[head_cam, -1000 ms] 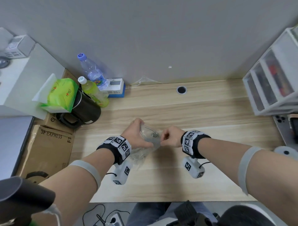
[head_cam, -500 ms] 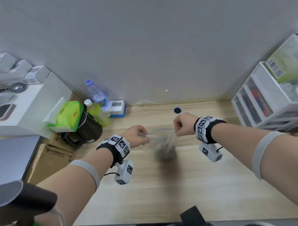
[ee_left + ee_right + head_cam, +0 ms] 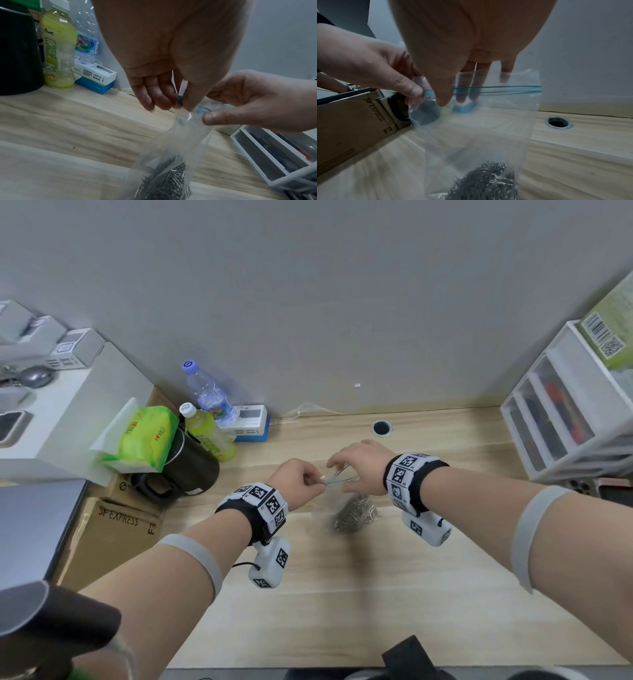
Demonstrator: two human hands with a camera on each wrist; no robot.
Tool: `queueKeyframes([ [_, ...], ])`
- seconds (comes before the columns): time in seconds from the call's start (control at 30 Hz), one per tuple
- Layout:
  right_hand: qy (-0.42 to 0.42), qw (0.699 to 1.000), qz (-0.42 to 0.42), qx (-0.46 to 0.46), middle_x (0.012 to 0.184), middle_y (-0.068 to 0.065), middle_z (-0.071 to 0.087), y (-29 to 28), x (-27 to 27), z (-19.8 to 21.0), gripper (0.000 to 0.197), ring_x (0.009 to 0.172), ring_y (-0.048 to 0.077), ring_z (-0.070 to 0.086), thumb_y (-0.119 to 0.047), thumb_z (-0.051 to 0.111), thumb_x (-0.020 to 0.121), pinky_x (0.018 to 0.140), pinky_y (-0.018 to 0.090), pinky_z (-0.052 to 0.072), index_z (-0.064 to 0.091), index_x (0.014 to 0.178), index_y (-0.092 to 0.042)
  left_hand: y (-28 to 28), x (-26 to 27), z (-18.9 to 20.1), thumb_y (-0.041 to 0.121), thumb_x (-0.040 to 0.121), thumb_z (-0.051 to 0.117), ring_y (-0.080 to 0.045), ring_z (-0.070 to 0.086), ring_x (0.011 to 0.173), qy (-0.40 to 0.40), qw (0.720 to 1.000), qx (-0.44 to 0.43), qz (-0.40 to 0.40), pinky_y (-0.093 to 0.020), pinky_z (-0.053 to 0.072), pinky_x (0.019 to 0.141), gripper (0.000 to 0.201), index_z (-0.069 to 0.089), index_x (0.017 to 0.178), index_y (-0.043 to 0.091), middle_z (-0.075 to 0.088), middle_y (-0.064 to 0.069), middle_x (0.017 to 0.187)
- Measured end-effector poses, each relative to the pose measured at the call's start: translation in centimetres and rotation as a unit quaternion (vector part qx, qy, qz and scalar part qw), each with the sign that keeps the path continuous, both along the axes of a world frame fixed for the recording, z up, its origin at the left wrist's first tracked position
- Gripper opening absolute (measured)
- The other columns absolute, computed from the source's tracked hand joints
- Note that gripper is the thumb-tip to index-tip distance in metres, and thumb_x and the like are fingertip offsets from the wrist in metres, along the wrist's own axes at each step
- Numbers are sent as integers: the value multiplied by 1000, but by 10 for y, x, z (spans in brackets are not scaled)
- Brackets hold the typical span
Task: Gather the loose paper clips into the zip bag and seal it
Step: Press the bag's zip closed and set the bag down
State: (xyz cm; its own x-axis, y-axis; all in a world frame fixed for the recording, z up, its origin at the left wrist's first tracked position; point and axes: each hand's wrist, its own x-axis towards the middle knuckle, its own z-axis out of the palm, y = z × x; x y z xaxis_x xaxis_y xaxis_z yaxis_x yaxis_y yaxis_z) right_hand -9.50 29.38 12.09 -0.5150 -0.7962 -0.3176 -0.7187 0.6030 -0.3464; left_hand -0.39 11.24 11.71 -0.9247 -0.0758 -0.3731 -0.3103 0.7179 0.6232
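A clear zip bag (image 3: pixel 481 128) with a teal zip strip (image 3: pixel 496 89) hangs upright above the wooden desk (image 3: pixel 445 577). A heap of silver paper clips (image 3: pixel 488 180) fills its bottom (image 3: pixel 356 513). My left hand (image 3: pixel 317 486) pinches the bag's left top corner (image 3: pixel 181 104). My right hand (image 3: pixel 342 474) pinches the strip just beside it, thumb in front and fingers (image 3: pixel 464 94) behind the plastic. The right stretch of the strip hangs free of both hands. I cannot tell if the strip is pressed together.
At the back left stand a black mug (image 3: pixel 185 470), a green drink bottle (image 3: pixel 209 433), a water bottle (image 3: pixel 209 395) and a blue-white box (image 3: pixel 250 422). A cardboard box (image 3: pixel 113 529) flanks the desk's left. White drawers (image 3: pixel 561 419) stand right. A cable hole (image 3: pixel 381 428) lies behind the hands.
Both hands lifted the bag off the desk, and the clips dropped to its bottom. My right hand then slid left along the top, close to my left hand.
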Motion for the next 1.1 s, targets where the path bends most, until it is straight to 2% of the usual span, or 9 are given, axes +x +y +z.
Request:
queueKeyframes([
  [0.1, -10, 1000, -18, -18, 96, -11, 69, -9, 3, 0, 13, 97, 19, 61, -39, 64, 84, 93, 37, 46, 67, 94, -32, -5, 3, 1, 20, 81, 75, -5, 58, 62, 6, 1000, 0, 16, -15, 46, 61, 6, 70, 79, 22, 69, 2, 75],
  [0.17, -39, 998, -34, -34, 91, -9, 70, -12, 5, 0, 8, 92, 19, 62, -33, 65, 86, 84, 33, 50, 70, 89, -28, -9, 6, 0, 21, 80, 76, -7, 58, 63, 6, 1000, -3, 30, -20, 49, 64, 6, 70, 80, 20, 71, -3, 77],
  [0.23, -78, 994, -55, -48, 91, -9, 70, -13, 5, -1, 7, 91, 16, 63, -31, 67, 85, 83, 32, 52, 71, 88, -27, -12, 8, -2, 21, 78, 76, -11, 58, 63, 2, 999, -7, 42, -28, 52, 66, 6, 71, 80, 17, 72, -9, 79],
  [0.33, -116, 989, -70, -63, 92, -12, 71, -15, 4, -3, 8, 92, 11, 64, -32, 69, 83, 87, 33, 54, 73, 88, -28, -15, 12, -2, 17, 78, 76, -12, 57, 62, 4, 999, -2, 45, -26, 50, 64, 5, 71, 76, 15, 72, -14, 78],
  [0.5, -137, 986, -60, -80, 89, -9, 72, -22, 6, -4, 5, 88, 11, 65, -30, 70, 84, 85, 32, 54, 73, 86, -27, -16, 13, -2, 16, 78, 78, -12, 59, 62, 8, 999, 6, 37, -31, 54, 68, 19, 67, 67, 27, 72, -11, 75],
  [0.57, -134, 986, -61, -78, 89, -8, 71, -24, 6, -5, 4, 89, 12, 65, -29, 70, 85, 85, 32, 53, 73, 86, -27, -16, 14, -1, 15, 78, 79, -12, 61, 62, 6, 999, 10, 44, -29, 54, 67, 21, 67, 66, 27, 71, -7, 72],
  [0.73, -120, 988, -60, -76, 91, -7, 70, -27, 8, -7, 3, 90, 15, 64, -27, 67, 86, 86, 35, 53, 70, 87, -26, -12, 13, 1, 12, 76, 78, -5, 54, 55, 10, 998, 6, 58, -12, 44, 53, 20, 67, 64, 24, 63, 5, 62],
  [0.93, -148, 986, -43, -70, 95, -5, 70, -30, 13, -7, 14, 92, 15, 64, -31, 68, 85, 84, 32, 52, 71, 95, -23, -14, 15, 0, 14, 74, 77, -9, 57, 58, 7, 999, 7, 48, -24, 50, 60, 11, 72, 67, 20, 70, -4, 68],
  [1.1, -148, 984, -46, -89, 86, -6, 69, -36, 17, -10, 8, 85, 16, 64, -31, 70, 84, 81, 34, 54, 71, 88, -24, -12, 15, -1, 14, 74, 77, -6, 58, 56, 8, 999, 11, 52, -18, 47, 57, 5, 76, 70, 18, 71, -1, 68],
])
